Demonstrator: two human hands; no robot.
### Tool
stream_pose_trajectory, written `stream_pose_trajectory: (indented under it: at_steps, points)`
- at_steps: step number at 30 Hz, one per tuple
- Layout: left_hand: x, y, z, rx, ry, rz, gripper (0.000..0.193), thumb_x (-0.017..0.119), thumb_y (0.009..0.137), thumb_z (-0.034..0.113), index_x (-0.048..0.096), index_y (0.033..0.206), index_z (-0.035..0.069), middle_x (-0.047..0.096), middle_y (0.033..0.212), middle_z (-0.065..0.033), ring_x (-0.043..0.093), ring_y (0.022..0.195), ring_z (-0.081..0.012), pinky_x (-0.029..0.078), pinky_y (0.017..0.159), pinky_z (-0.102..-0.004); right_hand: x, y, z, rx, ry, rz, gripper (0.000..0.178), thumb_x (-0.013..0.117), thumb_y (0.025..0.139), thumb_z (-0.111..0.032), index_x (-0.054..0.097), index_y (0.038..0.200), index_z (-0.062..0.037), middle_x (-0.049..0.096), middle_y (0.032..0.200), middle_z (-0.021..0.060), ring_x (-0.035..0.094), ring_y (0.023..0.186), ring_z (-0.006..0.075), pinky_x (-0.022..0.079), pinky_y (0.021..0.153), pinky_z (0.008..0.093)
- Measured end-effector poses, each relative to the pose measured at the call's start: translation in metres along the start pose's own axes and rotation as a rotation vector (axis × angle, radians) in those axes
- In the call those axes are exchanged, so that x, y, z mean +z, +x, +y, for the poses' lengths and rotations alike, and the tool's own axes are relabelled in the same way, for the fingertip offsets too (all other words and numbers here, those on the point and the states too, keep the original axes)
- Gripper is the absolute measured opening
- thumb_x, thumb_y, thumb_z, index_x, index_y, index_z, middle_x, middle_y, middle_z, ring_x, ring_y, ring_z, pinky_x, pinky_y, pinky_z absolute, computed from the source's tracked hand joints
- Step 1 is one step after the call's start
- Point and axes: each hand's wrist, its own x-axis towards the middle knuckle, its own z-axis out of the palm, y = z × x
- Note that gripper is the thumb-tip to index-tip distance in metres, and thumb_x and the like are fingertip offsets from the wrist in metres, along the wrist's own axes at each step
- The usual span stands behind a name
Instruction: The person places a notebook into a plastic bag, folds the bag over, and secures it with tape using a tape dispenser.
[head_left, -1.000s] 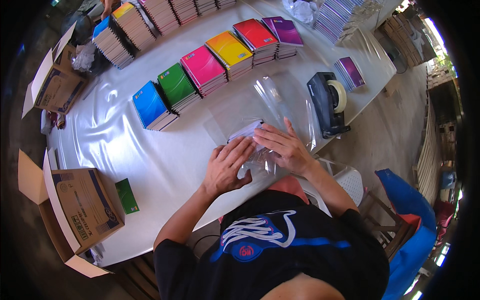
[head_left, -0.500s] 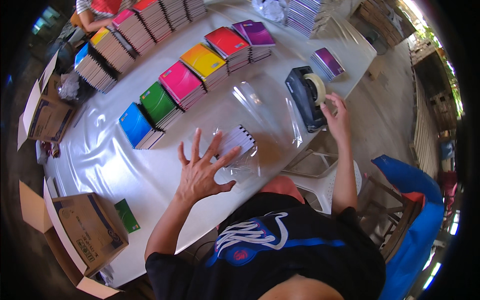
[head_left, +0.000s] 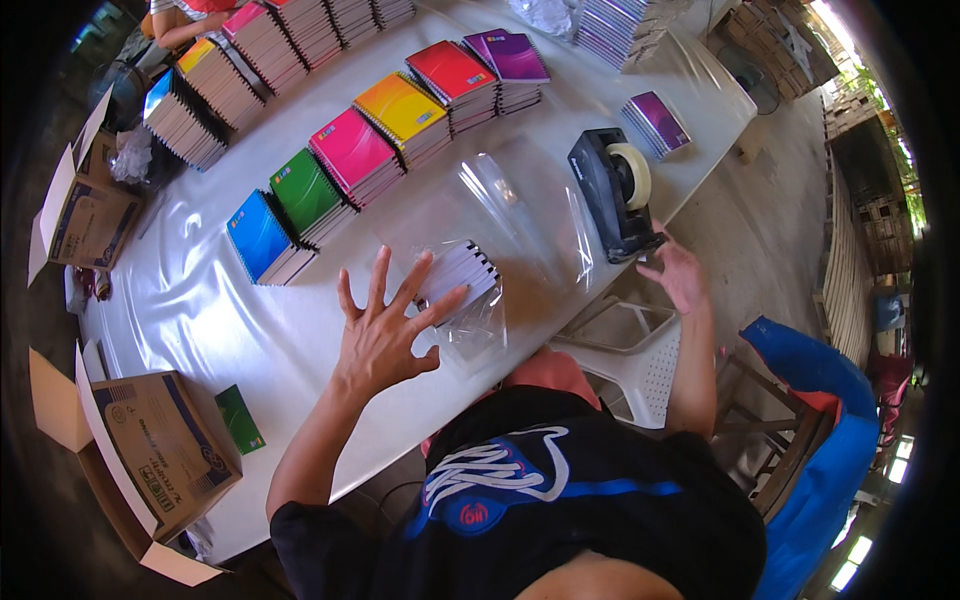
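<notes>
My left hand (head_left: 375,335) is spread open, its fingertips reaching onto a small spiral notebook (head_left: 460,275) that lies white side up. Clear plastic film (head_left: 475,325) lies around the notebook and crumples at its near edge. At the near end of a black tape dispenser (head_left: 597,190), my right hand (head_left: 682,275) has thumb and forefinger close together by the cutter, apparently pinching the tape's end; the strip itself hardly shows. A cream roll of tape (head_left: 636,177) sits in the dispenser.
Stacks of blue, green, pink, yellow, red and purple notebooks (head_left: 345,140) run diagonally across the table (head_left: 170,330). A small purple stack (head_left: 656,124) stands beyond the dispenser. Open cartons (head_left: 165,450) stand at left, near a green card (head_left: 240,418). Another person's arm (head_left: 185,30) shows at far left.
My right hand has moved from beside the tape roll toward me, to the dispenser's cutter end. My left hand stays spread over the notebook. The whole view has shifted slightly.
</notes>
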Motion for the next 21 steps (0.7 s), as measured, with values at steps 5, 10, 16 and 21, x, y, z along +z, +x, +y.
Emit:
stream_pose_trajectory:
  at_steps: [5, 10, 16, 21]
  points:
    - [0.001, -0.003, 0.001, -0.027, -0.016, -0.035, 0.091, 0.079, 0.054, 0.034, 0.038, 0.133, 0.053, 0.02, 0.154, 0.0009, 0.003, 0.142, -0.0376, -0.005, 0.104, -0.0673, 0.029, -0.024, -0.001, -0.595, -1.654, 0.639, 0.016, 0.066, 0.083, -0.012, 0.07, 0.097, -0.0053, 0.061, 0.115, 0.009, 0.055, 0.105, 0.0183, 0.045, 0.087, 0.0432]
    - [0.009, -0.002, -0.001, 0.012, -0.008, 0.007, 0.095, 0.08, 0.054, 0.035, 0.034, 0.134, 0.054, 0.02, 0.153, 0.0013, 0.003, 0.142, -0.0371, -0.004, 0.104, -0.0682, 0.133, -0.025, -0.07, -0.131, -0.759, 0.03, 0.036, 0.069, 0.079, -0.01, 0.065, 0.115, -0.0072, 0.067, 0.076, 0.009, 0.061, 0.063, 0.0116, 0.047, 0.058, 0.0268]
    - [0.012, -0.003, -0.005, 0.042, 0.032, 0.059, 0.098, 0.081, 0.052, 0.036, 0.033, 0.135, 0.053, 0.021, 0.153, 0.0007, 0.005, 0.142, -0.0361, -0.002, 0.103, -0.0682, 0.3, 0.018, -0.072, -0.111, -0.867, -0.86, 0.093, 0.072, 0.076, -0.013, 0.013, 0.148, -0.0103, 0.066, 0.066, 0.0083, 0.061, 0.056, 0.0143, 0.046, 0.054, 0.0289]
    - [0.011, -0.001, -0.006, 0.049, 0.032, 0.041, 0.094, 0.079, 0.054, 0.038, 0.033, 0.135, 0.052, 0.021, 0.153, 0.0001, 0.004, 0.142, -0.0363, -0.003, 0.103, -0.0684, 0.337, 0.029, -0.053, -0.44, -1.595, -0.631, 0.094, 0.076, 0.068, -0.023, 0.023, 0.145, -0.0125, 0.067, 0.079, 0.0172, 0.065, 0.072, 0.0314, 0.049, 0.066, 0.0398]
